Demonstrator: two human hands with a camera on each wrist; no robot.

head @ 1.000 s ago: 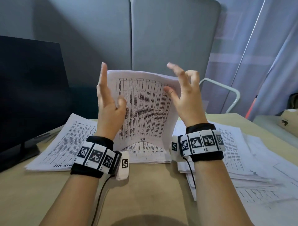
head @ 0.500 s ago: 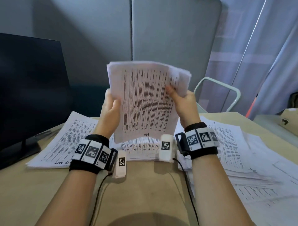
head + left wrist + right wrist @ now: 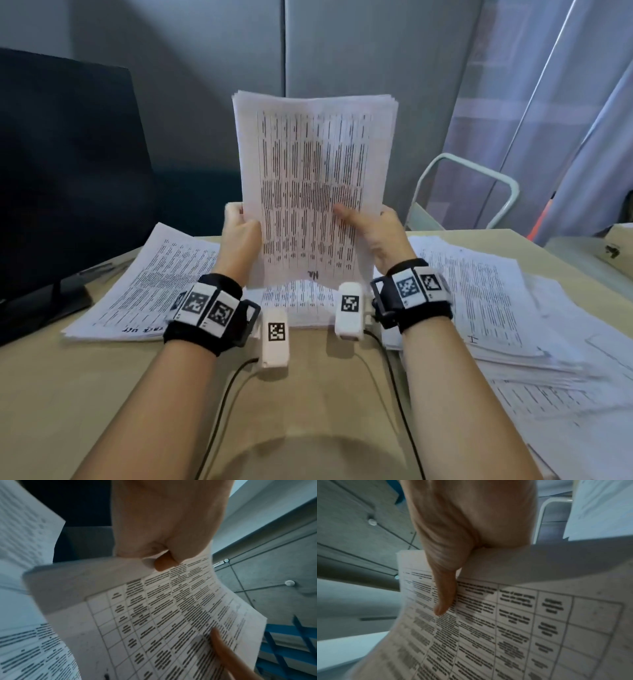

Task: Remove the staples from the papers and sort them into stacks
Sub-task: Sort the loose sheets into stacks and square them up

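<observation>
The sheaf of papers [image 3: 313, 192] I hold stands upright above the desk [image 3: 102, 394], squared and flat, where a second ago it bowed open between my spread fingers and half a second ago its top still fanned loose. My left hand [image 3: 239, 236] now has a firm grip on its left edge, thumb in front, fingers behind; my right hand [image 3: 375, 236] pinches the right edge, thumb [image 3: 444, 601] laid across the printed table. Both hands sit lower on the sheaf than before, near its bottom corners. Under it on the desk lies a middle stack [image 3: 298, 305], partly hidden by the sheaf and my wrist cameras. A left stack [image 3: 147, 284] lies beside the dark monitor [image 3: 61, 178], and a looser right stack [image 3: 479, 301] spreads toward the desk's right edge. Behind stand grey partition panels [image 3: 359, 51] and a pale chair frame [image 3: 472, 178]; a cardboard box [image 3: 616, 246] sits at far right
</observation>
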